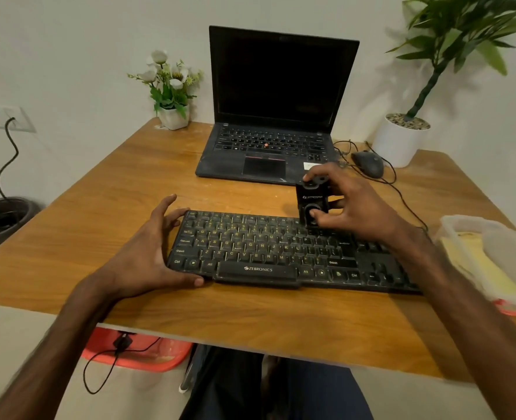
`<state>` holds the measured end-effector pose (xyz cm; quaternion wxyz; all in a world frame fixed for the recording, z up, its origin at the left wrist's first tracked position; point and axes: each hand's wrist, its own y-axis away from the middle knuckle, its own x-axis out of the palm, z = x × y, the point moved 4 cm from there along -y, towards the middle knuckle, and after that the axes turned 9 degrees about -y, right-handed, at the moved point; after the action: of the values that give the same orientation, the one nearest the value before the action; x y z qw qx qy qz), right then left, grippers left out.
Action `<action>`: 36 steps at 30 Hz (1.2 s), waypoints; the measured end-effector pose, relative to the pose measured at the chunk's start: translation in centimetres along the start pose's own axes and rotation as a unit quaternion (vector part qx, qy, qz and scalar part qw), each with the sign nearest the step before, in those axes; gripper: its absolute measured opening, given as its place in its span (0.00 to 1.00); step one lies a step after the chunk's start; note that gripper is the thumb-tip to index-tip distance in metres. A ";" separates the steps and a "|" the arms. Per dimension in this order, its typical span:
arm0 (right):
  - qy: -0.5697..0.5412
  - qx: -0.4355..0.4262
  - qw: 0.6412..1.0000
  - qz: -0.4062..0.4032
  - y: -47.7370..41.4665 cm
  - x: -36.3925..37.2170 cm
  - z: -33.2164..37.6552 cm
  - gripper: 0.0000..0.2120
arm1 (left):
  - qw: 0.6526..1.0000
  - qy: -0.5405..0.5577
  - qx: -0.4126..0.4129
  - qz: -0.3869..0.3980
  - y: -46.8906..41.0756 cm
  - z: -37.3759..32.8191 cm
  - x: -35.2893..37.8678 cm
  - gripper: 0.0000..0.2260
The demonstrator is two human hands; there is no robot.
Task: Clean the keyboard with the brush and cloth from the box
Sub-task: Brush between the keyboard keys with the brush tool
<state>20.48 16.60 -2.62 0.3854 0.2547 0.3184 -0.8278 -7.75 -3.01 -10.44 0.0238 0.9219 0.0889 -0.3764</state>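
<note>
A dusty black keyboard (268, 253) with yellow letters lies across the wooden table (105, 207) in front of me. My left hand (150, 253) clasps its left end, thumb on the front edge, fingers over the far corner. My right hand (344, 204) grips a small black brush tool (311, 204) upright, its lower end on the top key rows right of centre. A clear plastic box (493, 262) with something yellow inside, probably the cloth, stands at the right table edge.
A black laptop (278, 116) stands open behind the keyboard, a wired mouse (368, 163) to its right. A small flower pot (173, 89) and a large potted plant (402, 137) occupy the back corners. A red tray (138, 350) lies under the table.
</note>
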 end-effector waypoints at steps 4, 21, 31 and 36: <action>0.048 0.013 0.999 0.010 0.9 -2.6 -0.3 0.29 | 1.000 0.008 0.002 -0.004 -0.1 0.2 0.2 0.68; -0.011 0.068 0.996 -0.047 3.8 -5.6 -2.3 0.29 | 1.000 0.015 0.002 -0.001 -0.2 -0.2 0.3 0.68; -0.077 0.070 0.992 -0.072 3.6 -3.1 -2.5 0.27 | 0.999 0.031 0.011 0.000 0.0 -0.4 0.4 0.67; 0.034 0.118 0.990 -0.065 5.8 -7.7 -3.5 0.30 | 0.999 0.037 0.003 -0.003 0.0 -0.3 0.4 0.67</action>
<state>30.20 19.90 -1.72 0.2869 0.3052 0.2473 -0.8737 -7.23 -2.88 -10.52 0.0164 0.9348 0.0916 -0.3428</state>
